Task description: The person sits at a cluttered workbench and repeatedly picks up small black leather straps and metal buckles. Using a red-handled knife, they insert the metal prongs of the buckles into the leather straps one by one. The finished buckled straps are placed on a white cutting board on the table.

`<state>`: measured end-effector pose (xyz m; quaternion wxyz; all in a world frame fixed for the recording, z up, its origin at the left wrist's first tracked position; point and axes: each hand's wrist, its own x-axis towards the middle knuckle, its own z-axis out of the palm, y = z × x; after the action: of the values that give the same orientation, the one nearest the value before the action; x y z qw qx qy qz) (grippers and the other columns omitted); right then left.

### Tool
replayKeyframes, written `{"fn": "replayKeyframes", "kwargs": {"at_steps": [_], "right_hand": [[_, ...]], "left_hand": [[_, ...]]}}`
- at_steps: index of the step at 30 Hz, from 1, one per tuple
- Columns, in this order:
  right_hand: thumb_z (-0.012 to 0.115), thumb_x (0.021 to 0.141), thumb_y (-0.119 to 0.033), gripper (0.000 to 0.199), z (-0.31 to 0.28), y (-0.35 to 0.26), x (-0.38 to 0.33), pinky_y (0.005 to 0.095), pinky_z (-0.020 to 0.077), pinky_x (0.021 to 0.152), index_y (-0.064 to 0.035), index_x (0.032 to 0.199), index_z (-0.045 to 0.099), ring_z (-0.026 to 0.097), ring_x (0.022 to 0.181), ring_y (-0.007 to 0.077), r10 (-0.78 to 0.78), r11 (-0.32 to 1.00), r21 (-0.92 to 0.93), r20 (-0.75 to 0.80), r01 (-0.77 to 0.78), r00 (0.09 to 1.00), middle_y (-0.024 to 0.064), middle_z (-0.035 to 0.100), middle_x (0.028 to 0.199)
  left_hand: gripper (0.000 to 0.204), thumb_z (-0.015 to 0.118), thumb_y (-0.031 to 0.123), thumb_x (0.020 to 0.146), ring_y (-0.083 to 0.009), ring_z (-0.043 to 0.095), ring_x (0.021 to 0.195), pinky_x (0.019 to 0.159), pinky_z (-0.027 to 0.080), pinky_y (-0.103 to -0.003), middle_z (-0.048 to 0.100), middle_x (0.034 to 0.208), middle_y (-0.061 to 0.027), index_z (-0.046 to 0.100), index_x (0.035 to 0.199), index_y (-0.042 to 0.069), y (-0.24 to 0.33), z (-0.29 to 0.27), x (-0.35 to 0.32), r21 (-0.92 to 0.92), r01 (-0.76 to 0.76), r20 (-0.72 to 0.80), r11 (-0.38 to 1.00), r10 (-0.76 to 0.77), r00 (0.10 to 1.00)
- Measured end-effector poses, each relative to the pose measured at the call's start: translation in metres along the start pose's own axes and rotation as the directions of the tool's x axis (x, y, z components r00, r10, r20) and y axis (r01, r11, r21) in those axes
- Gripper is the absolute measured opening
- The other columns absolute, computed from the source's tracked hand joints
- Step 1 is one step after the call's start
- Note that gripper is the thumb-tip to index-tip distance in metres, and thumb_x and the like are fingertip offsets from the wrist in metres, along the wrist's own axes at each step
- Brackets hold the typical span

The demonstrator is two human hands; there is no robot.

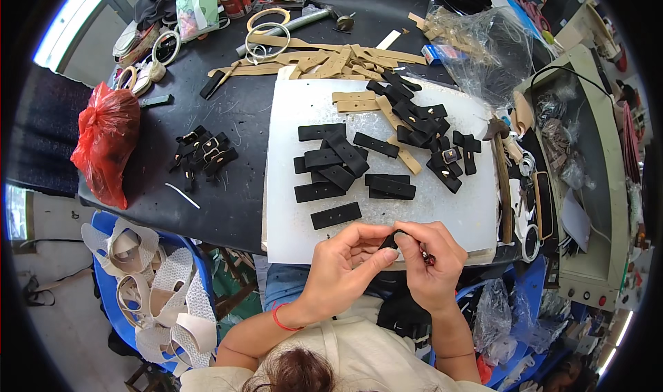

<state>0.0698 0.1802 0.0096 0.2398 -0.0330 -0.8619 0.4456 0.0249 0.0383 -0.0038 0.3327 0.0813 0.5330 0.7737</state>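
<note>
Close to the front edge of the white board (442, 216), my left hand (335, 264) and my right hand (438, 262) meet, both pinching a small black strap piece (391, 240). Most of that piece is hidden by my fingers. Something small and dark red (428, 259) shows under the curled fingers of my right hand; I cannot make out what it is. Beyond my hands lies a single black strap with holes (335, 216), and past it a loose stack of similar black straps (330, 160). Farther right is a heap of black straps with small metal fittings (418, 119).
Tan straps (338, 62) lie along the board's far edge. At left are a cluster of black buckled straps (207, 154) and a red plastic bag (107, 143). A hammer (503, 178) rests on the right edge. A blue bin (110, 281) holds pale strips.
</note>
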Motion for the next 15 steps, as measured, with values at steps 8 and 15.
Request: {"fn": "replayKeyframes", "kwargs": {"at_steps": [8,15], "right_hand": [[0.066,0.081,-0.001,0.012,0.006,-0.007,0.000,0.0206,0.0379,0.047,-0.0002,0.093,0.066,0.048,0.055,0.0053,0.341,0.913,0.246,-0.024,-0.325,0.940,0.0037,0.056,0.070],[0.065,0.083,-0.001,0.011,0.007,-0.008,0.005,0.0200,0.0443,0.047,0.0013,0.093,0.065,0.056,0.057,0.0073,0.228,0.958,0.166,0.045,-0.232,0.973,0.0055,0.059,0.073]], "left_hand": [[0.026,0.064,0.004,0.085,-0.0106,0.060,0.089,0.077,0.052,-0.023,0.060,0.096,-0.0087,0.052,0.106,-0.005,0.004,-0.004,0.011,-0.176,0.119,0.047,0.977,-0.112,0.993],[0.027,0.062,0.009,0.088,-0.0102,0.059,0.088,0.077,0.052,-0.023,0.057,0.099,-0.0076,0.050,0.108,-0.004,0.006,-0.014,0.014,-0.282,0.181,0.097,0.942,-0.159,0.982]]}}
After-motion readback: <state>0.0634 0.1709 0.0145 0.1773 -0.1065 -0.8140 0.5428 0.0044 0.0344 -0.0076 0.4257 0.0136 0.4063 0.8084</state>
